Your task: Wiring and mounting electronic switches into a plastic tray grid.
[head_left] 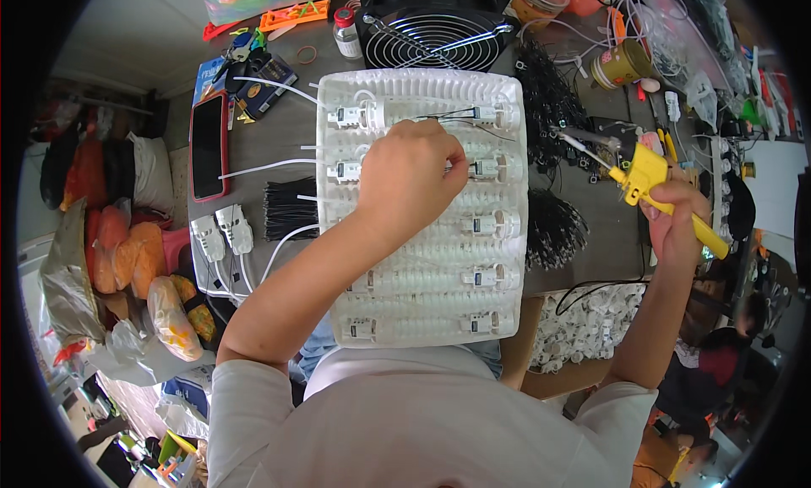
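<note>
A translucent ribbed plastic tray (421, 339) lies across the table edge in front of me, holding two columns of small white plastic parts (487, 225) with small inset boards. My left hand (412, 171) is over its upper middle, fingers closed in a pinch; whatever they hold is hidden. Just beyond the fingertips, thin dark wires (448, 115) lead to an upper-right part. My right hand (676, 214) grips a yellow soldering gun (647, 172) right of the tray, its metal tip pointing up and left, apart from the parts. White cables (269, 165) run out from the tray's left side.
A black fan (435, 40) stands behind the tray. Bundles of black wires (553, 226) lie to its right, more at its left. A red-edged phone (209, 146) and white plugs (234, 228) are leftward. A box of white parts (583, 328) sits below right; another person (705, 370) is beyond.
</note>
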Demonstrator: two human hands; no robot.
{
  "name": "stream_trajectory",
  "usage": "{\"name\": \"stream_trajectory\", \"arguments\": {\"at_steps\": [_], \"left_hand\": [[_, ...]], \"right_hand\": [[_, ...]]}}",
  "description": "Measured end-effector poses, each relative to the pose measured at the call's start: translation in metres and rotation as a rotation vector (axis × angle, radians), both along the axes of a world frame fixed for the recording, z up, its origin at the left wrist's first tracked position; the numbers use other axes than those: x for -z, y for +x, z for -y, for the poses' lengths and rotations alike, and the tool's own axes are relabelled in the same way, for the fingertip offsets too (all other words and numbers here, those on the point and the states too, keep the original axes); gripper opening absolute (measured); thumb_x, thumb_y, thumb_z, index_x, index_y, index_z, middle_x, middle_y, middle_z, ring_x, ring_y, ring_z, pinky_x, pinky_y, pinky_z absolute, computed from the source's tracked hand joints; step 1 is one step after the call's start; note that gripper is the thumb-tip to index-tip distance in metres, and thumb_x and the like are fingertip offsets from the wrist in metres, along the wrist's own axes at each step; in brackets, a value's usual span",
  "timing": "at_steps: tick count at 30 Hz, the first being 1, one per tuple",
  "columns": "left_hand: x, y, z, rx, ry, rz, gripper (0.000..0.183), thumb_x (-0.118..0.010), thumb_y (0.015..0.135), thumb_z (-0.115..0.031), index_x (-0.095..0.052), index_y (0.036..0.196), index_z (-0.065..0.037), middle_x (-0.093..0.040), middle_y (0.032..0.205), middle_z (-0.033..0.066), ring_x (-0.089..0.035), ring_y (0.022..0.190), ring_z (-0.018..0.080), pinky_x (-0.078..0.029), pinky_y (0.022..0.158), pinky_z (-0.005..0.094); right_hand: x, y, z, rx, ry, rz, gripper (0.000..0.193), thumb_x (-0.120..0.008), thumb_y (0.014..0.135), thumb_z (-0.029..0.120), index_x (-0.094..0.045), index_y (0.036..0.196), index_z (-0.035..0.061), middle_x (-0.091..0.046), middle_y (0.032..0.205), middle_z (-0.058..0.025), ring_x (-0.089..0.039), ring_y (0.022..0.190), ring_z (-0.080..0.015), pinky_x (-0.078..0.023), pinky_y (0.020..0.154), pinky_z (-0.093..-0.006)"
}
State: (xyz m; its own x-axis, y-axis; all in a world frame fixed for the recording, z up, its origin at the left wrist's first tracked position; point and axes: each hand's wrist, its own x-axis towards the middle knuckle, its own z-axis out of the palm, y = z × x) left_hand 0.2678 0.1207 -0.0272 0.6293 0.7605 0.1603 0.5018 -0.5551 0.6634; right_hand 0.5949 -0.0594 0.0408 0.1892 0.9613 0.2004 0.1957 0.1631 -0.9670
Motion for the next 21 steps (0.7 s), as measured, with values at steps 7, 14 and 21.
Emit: {"name": "stream_trajectory", "arguments": {"at_steps": [7,14,21], "left_hand": [[0.003,0.001,0.000,-0.012,-0.015,-0.024,0.007,-0.072,0.081,-0.015,-0.073,0.078,-0.008,-0.070,0.087,0.0046,-0.066,0.091,0.0293,-0.055,0.077,0.0431],[0.003,0.000,0.000,-0.018,0.004,-0.031,0.007,-0.072,0.080,-0.015,-0.073,0.077,-0.009,-0.069,0.085,0.0039,-0.066,0.089,0.0287,-0.055,0.075,0.0428],[0.003,0.003,0.000,-0.009,0.008,-0.023,0.007,-0.072,0.079,-0.015,-0.073,0.075,-0.009,-0.069,0.084,0.0038,-0.065,0.088,0.0288,-0.055,0.074,0.0424]], "right_hand": [[-0.017,-0.041,-0.041,-0.092,-0.120,0.061,0.048,-0.070,0.093,0.018,-0.053,0.134,-0.0001,-0.059,0.096,-0.0006,-0.054,0.083,-0.0075,-0.044,0.078,-0.0237],[-0.032,-0.068,-0.063,-0.295,-0.282,0.360,0.038,-0.072,0.089,0.012,-0.057,0.122,0.0015,-0.057,0.102,-0.0022,-0.053,0.088,-0.0088,-0.042,0.079,-0.0235],[-0.038,-0.078,-0.077,-0.318,-0.194,0.499,0.029,-0.076,0.084,0.010,-0.065,0.110,0.0035,-0.060,0.090,-0.0019,-0.052,0.076,-0.0101,-0.042,0.066,-0.0239]]}}
